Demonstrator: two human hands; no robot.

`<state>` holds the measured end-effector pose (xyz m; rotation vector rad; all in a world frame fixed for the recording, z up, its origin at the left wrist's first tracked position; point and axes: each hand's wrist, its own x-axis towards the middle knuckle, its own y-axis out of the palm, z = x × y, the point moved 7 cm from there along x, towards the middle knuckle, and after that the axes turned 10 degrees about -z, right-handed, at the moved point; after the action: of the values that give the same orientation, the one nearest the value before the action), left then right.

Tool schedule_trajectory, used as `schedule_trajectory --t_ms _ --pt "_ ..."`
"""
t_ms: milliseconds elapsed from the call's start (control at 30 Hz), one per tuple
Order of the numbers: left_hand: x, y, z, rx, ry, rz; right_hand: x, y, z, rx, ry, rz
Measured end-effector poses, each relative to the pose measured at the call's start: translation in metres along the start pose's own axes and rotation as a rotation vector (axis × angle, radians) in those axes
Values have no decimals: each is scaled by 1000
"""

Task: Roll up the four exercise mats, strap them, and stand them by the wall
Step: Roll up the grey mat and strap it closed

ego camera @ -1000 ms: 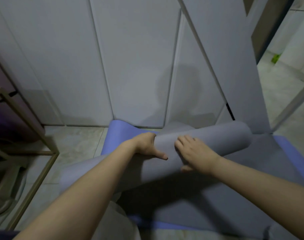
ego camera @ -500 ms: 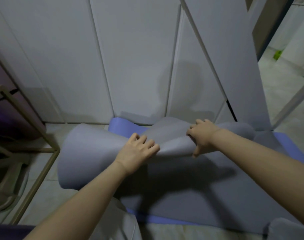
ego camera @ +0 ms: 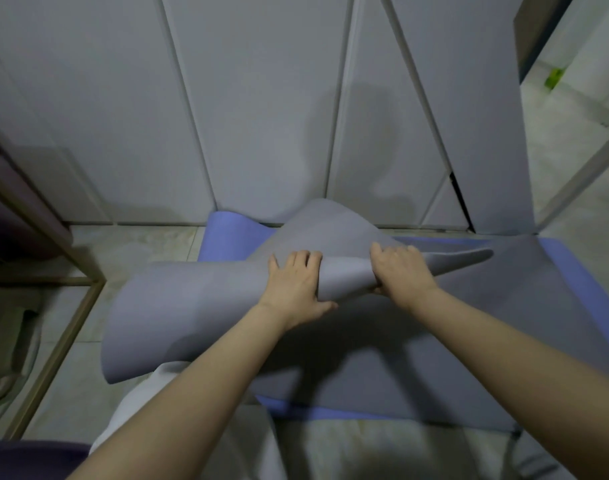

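Observation:
A grey exercise mat is loosely rolled into an uneven cone, wide at the left and narrow at the right, lying across the floor in front of me. My left hand presses flat on top of the roll with fingers spread. My right hand grips the narrower part of the roll, fingers curled over it. The rest of the grey mat lies flat under my right arm. A blue-purple mat lies underneath, its edges showing at the back and front.
White panelled wall stands right behind the mats. A metal-framed piece of furniture sits on the tiled floor at the left. An open door and a doorway are at the right. My clothed knee is below the roll.
The roll has turned and flared wider at its left end. My left hand shifted right onto the middle of the roll; my right hand stayed gripping the narrow part.

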<state>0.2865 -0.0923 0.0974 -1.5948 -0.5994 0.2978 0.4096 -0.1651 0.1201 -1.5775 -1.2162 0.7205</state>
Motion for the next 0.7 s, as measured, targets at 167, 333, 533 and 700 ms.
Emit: schedule_trajectory --t_ms 167,333,533,700 --pt "7 14 -5 -61 31 100 -20 7 10 38 -14 -46" --pt "0 11 0 117 96 -96 -29 12 14 32 -49 -238" --pt "-11 8 26 258 10 -362 -19 21 11 44 60 -145" --pt "-14 0 37 263 -126 -319 6 7 17 111 38 -191"
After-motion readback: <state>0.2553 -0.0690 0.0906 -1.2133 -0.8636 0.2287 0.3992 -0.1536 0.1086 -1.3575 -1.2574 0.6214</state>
